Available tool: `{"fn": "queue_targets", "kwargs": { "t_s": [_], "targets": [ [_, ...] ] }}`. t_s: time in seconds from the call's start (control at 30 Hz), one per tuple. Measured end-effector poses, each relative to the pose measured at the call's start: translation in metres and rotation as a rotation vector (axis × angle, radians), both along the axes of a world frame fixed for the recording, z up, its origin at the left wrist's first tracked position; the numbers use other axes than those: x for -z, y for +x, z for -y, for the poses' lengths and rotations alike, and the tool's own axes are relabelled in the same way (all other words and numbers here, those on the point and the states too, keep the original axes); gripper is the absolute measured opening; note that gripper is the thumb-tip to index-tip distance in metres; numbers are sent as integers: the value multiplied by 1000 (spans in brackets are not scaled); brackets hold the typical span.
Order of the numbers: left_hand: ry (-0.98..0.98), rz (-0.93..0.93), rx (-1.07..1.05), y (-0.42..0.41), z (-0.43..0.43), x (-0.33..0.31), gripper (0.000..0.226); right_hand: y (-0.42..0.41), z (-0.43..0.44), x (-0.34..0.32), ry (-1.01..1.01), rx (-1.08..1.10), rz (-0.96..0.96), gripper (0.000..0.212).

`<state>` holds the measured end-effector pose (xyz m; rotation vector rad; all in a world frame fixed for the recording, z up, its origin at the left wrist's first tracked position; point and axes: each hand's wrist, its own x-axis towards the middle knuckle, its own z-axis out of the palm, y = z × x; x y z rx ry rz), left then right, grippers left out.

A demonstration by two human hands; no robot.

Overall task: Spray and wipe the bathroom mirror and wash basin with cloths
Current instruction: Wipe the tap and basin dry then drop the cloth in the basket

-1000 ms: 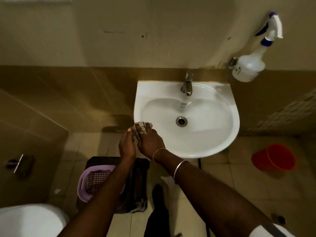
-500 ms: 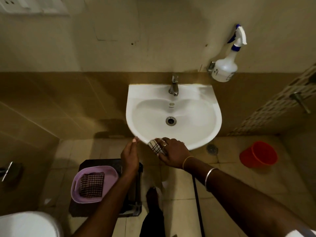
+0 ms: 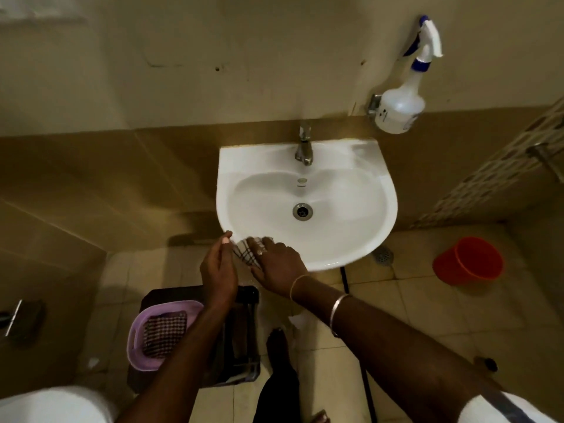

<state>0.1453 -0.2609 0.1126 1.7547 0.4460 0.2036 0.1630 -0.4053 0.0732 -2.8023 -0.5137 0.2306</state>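
Two hands: your right hand (image 3: 279, 264) presses the checked cloth (image 3: 245, 253) at the wash basin (image 3: 351, 248) rim's 7 o'clock.
Left hand (image 3: 218, 271): fingers loose, holding nothing.
Cloth: soft, light; pin it flat.

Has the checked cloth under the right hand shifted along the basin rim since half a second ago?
Yes. The checked cloth under the right hand slid leftward along the front rim of the basin, judged against the drain, toward the left hand.

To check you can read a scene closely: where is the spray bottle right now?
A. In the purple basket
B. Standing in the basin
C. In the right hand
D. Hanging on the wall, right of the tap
D: the spray bottle hangs on the wall beside the tap, away from both hands.
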Motion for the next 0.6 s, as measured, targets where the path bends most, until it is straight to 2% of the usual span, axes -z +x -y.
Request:
{"fn": "queue_targets", "kwargs": {
  "t_s": [0.2, 0.4, 0.6],
  "targets": [
    [72, 25, 231, -8, 50, -5, 31, -26, 90, -1, -115, -113, 101, 65],
    [202, 9, 544, -19, 116, -1, 37, -22, 151, -16, -142, -133, 69, 64],
    [287, -70, 662, -19, 152, 6, 41, -21, 211, -19, -132, -61, 113, 60]
  ]
}}
